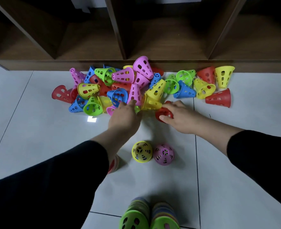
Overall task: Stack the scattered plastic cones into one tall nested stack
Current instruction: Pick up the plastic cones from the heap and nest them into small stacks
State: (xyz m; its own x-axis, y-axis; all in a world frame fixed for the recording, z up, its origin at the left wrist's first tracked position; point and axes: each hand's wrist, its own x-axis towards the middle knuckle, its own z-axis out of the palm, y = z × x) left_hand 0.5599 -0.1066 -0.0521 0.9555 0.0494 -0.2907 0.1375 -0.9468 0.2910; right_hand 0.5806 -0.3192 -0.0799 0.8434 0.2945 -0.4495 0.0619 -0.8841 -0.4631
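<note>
A heap of perforated plastic cones (120, 83) in pink, green, blue, yellow and red lies on the white tiled floor against a wooden shelf. My right hand (181, 118) grips a red cone (163, 114) at the heap's near edge. My left hand (125, 118) reaches into the near side of the heap; its fingers touch a pink cone (134, 95), and its fingertips are hidden among the cones. Nearer to me stand a yellow cone (141, 151) and a pink cone (163, 154), each upright. Two tall nested stacks with green tops (134, 215) (165, 217) rise at the bottom edge.
The dark wooden shelf unit (136, 63) with open compartments runs along the far side. More loose cones (219, 90) lie to the right of the heap. Another striped stack (114, 163) shows partly behind my left forearm. Bare floor tiles (235, 162) lie on the right.
</note>
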